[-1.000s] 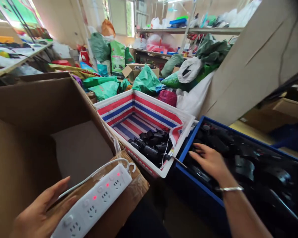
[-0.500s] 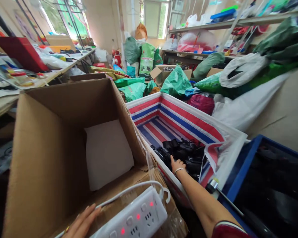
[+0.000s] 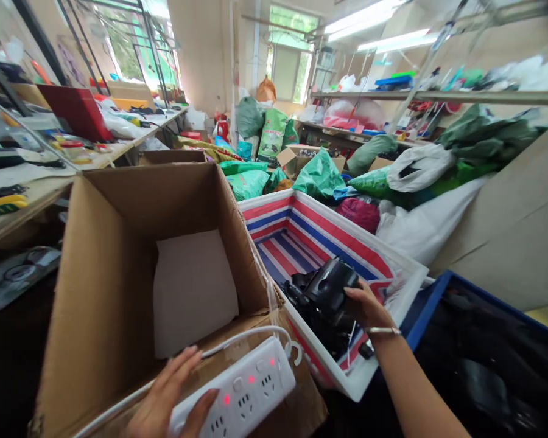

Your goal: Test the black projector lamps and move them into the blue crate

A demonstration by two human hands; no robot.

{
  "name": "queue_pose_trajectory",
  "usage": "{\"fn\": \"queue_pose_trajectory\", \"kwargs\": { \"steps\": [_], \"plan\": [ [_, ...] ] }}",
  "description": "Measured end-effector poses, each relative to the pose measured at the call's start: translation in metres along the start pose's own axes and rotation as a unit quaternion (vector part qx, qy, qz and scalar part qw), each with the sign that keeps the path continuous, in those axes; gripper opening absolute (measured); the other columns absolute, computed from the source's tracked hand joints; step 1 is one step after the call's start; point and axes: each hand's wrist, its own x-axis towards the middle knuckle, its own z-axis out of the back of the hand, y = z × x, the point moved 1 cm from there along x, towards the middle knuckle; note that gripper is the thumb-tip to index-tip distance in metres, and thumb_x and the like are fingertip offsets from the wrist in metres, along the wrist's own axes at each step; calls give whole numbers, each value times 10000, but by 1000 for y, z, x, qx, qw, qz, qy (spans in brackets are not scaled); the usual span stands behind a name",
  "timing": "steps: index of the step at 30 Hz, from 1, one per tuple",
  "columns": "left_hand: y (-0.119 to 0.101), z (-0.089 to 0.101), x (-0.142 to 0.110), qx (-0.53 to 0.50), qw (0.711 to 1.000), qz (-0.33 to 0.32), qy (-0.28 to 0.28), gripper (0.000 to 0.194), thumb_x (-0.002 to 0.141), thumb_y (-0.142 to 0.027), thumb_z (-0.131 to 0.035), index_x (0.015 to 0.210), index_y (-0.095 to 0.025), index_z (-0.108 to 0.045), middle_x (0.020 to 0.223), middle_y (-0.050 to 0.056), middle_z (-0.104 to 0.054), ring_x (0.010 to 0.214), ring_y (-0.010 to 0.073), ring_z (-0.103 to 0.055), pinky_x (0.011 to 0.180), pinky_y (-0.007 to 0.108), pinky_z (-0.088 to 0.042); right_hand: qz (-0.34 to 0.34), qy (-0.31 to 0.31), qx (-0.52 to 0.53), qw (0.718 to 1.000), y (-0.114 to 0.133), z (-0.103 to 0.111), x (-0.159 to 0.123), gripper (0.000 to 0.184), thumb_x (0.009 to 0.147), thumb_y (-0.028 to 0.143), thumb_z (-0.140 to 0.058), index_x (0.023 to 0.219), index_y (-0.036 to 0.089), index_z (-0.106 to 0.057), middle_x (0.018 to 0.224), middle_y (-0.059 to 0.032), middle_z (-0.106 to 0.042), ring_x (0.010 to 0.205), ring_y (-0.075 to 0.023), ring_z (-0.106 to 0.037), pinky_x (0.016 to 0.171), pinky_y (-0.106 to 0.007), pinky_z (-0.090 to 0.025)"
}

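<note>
Our right hand [image 3: 368,308] was closed around a black plastic unit [image 3: 329,292], fingers wrapped on its side, holding it just over a pile of black parts [image 3: 310,322] in a striped bin [image 3: 319,225]. We judged the unit stiff, fairly light and maybe slick, with its thick body the best place to grip. Our left hand [image 3: 164,395] lay open, its thumb on a white power strip [image 3: 237,389], which looked stiff and light. The strip sat on a flap of a cardboard box [image 3: 105,274], its cord [image 3: 237,336] trailing along the flap. The bin stood between that box and a blue crate [image 3: 427,310].
</note>
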Motion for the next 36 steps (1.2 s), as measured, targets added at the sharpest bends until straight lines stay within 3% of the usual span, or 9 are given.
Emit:
{"fn": "queue_pose_trajectory", "kwargs": {
  "steps": [3, 6, 8, 11, 17, 22, 30, 34, 36],
  "plan": [
    [-51, -17, 10, -234, 959, 116, 106, 453, 819, -496, -594, 1200, -256, -547, 1159, 84, -665, 1038, 238, -644, 904, 382, -533, 42, 9, 134, 990, 29, -19, -49, 640, 645, 551, -583, 1195, 228, -535, 979, -97, -701, 844, -269, -666, 753, -424, -511],
    [-94, -28, 19, -475, 837, 218, 163, 783, 760, -650, -575, 1359, -198, -351, 1314, 191, -534, 1018, 241, -642, 821, 352, -552, 41, 52, 276, 959, 44, -48, -88, 698, 588, 540, -697, 1205, 242, -563, 983, -100, -705, 817, -274, -667, 728, -415, -525],
    [-110, -25, 25, -556, 769, 237, 209, 810, 729, -645, -621, 1339, -172, -374, 1220, 185, -593, 926, 236, -658, 776, 338, -542, 44, 94, 312, 944, 52, -65, -108, 759, 565, 496, -742, 1251, 242, -538, 1041, -98, -692, 821, -265, -665, 714, -388, -535],
    [-117, -8, 27, -579, 735, 250, 248, 730, 720, -556, -695, 1273, -145, -454, 896, 104, -689, 797, 226, -652, 723, 318, -503, 70, 142, 320, 934, 64, -79, -125, 822, 552, 431, -774, 1300, 245, -489, 1146, -93, -653, 928, -270, -644, 781, -372, -526],
    [-116, 25, 19, -562, 753, 269, 212, 698, 661, -549, -742, 1162, -152, -463, 798, 75, -685, 700, 200, -633, 606, 268, -448, 127, 205, 251, 937, 79, -89, -132, 839, 523, 448, -815, 1268, 239, -493, 1143, -86, -637, 1041, -284, -595, 886, -389, -478],
    [-111, 44, 8, -437, 819, 331, 168, 489, 705, -474, -693, 1012, -173, -459, 682, 35, -684, 629, 198, -634, 595, 285, -453, 173, 219, 150, 949, 75, -103, -143, 858, 526, 391, -821, 1282, 233, -447, 1144, -77, -610, 1017, -251, -595, 898, -364, -471],
    [-109, 54, -13, -221, 921, 302, 112, 341, 709, -434, -602, 924, -211, -460, 673, 38, -701, 677, 262, -670, 629, 333, -467, 264, 199, 44, 943, 49, -142, -164, 816, 590, 210, -730, 1296, 279, -327, 1224, -78, -545, 1123, -243, -545, 988, -400, -437],
    [-109, 56, -9, -237, 913, 308, 123, 353, 701, -428, -627, 934, -212, -474, 712, 50, -723, 683, 262, -679, 627, 330, -484, 259, 174, -28, 950, 36, -146, -161, 943, 542, 163, -760, 1345, 248, -272, 1303, -102, -471, 1222, -259, -462, 1061, -436, -347],
    [-106, 59, -3, -284, 894, 319, 139, 398, 708, -420, -636, 996, -199, -475, 740, 55, -727, 681, 252, -680, 618, 320, -494, 191, 237, -34, 952, 40, -132, -159, 962, 551, 163, -760, 1379, 226, -276, 1316, -98, -476, 1243, -251, -446, 1049, -412, -355]
  ]
}}
